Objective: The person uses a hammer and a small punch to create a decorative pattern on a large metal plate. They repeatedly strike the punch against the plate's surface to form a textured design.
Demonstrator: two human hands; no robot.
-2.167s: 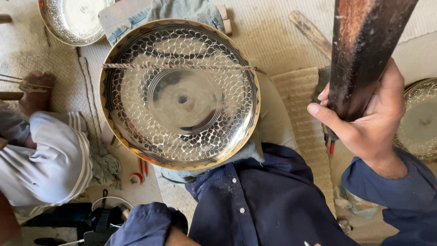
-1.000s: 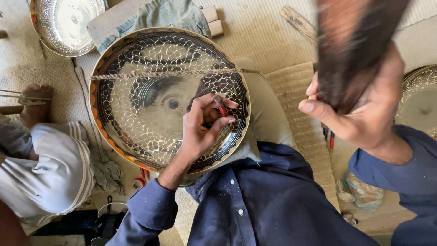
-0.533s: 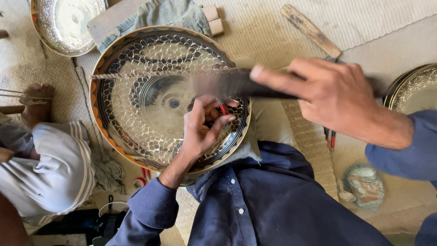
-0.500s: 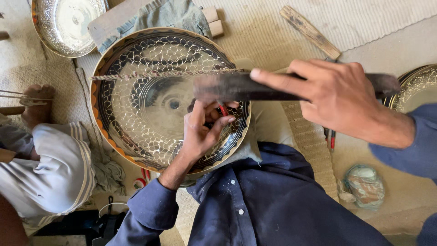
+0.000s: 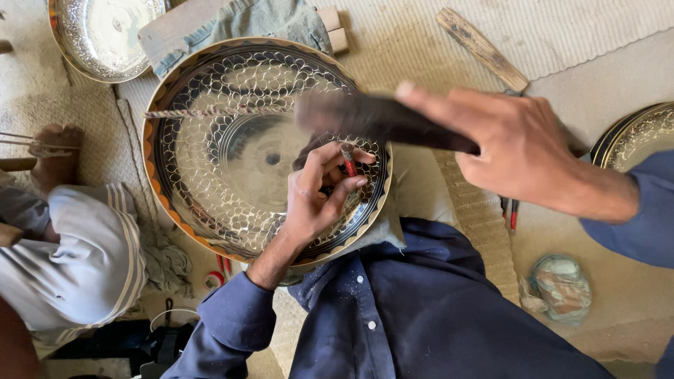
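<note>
The left hand rests on the tray, pinching a chisel upright against the tray's inner face. The right hand is just to its right and above it, gripping a mallet whose head lies over the chisel's top. The tray sits on the person's lap, on a cloth. Beyond the right hand a wooden stick lies on the mat. To its right is a second tray's rim; below it, a bag on the floor. Far left of the left hand sits another person, and beyond them a bowl.
</note>
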